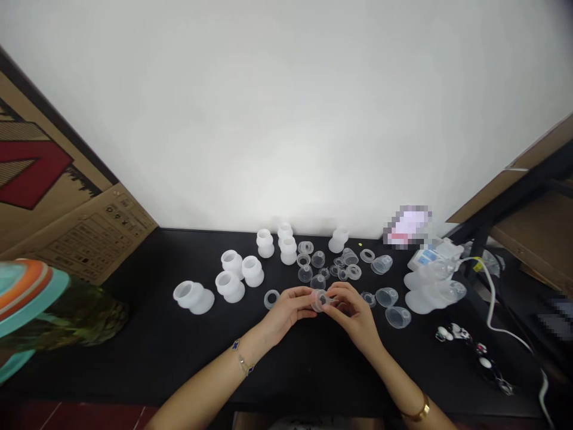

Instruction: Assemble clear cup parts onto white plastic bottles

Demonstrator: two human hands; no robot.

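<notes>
Near the middle of the black table, my left hand point(292, 309) pinches the left side of a translucent collar ring point(320, 300). From the right, my right hand point(353, 312) has its fingertips closed at the same ring's edge; whether a second small part sits in them is hidden. Just beyond the hands lie several clear dome caps point(305, 273), loose translucent rings point(353, 272) and small clear nipple-like pieces point(342, 274). Another ring point(271, 299) lies left of my left hand. Clear caps point(398, 317) lie to the right of my right hand.
Several white bottle bodies point(230, 286) stand or lie at left and along the wall. At right are capped bottles point(430, 295), plastic packaging point(433, 254), a white cable point(493, 298), a beaded strand point(475, 352) and a blurred-out phone-like screen point(407, 226). A large jar point(58, 310) stands far left beside cardboard point(89, 233).
</notes>
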